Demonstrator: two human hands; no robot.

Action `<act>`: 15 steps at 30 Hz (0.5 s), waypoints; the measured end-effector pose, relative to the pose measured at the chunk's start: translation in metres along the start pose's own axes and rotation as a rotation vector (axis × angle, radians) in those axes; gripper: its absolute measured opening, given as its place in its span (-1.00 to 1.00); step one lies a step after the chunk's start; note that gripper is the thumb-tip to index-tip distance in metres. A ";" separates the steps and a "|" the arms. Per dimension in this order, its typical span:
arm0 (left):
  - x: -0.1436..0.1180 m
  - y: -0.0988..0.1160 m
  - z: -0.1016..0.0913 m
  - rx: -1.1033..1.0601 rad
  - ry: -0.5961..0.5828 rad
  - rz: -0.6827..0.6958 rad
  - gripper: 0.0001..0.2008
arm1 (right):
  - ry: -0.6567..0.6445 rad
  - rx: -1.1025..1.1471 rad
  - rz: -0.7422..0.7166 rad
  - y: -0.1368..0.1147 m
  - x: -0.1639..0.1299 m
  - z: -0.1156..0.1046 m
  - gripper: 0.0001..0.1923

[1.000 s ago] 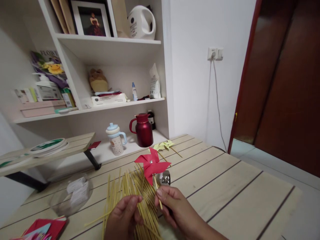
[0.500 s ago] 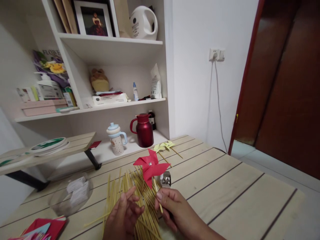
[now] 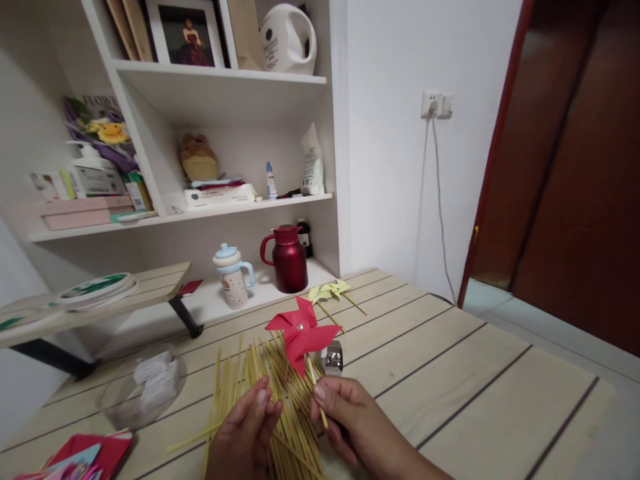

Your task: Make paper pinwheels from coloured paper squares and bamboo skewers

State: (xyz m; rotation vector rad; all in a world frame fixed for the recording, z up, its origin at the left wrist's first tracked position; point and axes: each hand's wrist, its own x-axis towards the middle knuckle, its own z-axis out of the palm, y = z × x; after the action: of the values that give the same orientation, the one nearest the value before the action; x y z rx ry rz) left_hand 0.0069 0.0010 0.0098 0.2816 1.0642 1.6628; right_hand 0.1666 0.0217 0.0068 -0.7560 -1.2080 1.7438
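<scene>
My right hand (image 3: 350, 413) pinches the thin wooden stick of a red paper pinwheel (image 3: 305, 337), holding it upright with a small shiny pin at its centre. To the left, my left hand (image 3: 247, 423) has its thumb and fingertips drawn together. Whether anything tiny sits between them I cannot make out. Under and between both hands lies a loose pile of thin yellow sticks (image 3: 293, 413). Just behind the red pinwheel stands a small clear container (image 3: 332, 359) with shiny bits in it.
Two yellow pinwheels (image 3: 337, 289) lie at the table's far edge. On the left are a clear round tub (image 3: 113, 407) with white packets and a stack of coloured paper (image 3: 103, 457). A dotted cup (image 3: 234, 283) and a red jug (image 3: 289, 260) stand behind, below shelves.
The fingers of my left hand have closed together from a looser, more spread pose. My right hand and the red pinwheel have stayed nearly in place. The view has shifted slightly.
</scene>
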 end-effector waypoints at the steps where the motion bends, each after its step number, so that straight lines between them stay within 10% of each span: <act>1: -0.004 0.004 0.004 0.014 0.028 0.005 -0.67 | -0.009 0.001 -0.008 0.001 0.000 -0.001 -0.52; 15: -0.011 0.011 -0.003 0.442 -0.011 0.182 -0.74 | -0.067 -0.028 -0.034 0.006 -0.001 -0.003 -0.57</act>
State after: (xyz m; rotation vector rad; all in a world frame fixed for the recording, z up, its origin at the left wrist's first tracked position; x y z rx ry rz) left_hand 0.0019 -0.0103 0.0195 0.6910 1.4278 1.5661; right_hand 0.1678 0.0206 -0.0002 -0.6945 -1.2854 1.7398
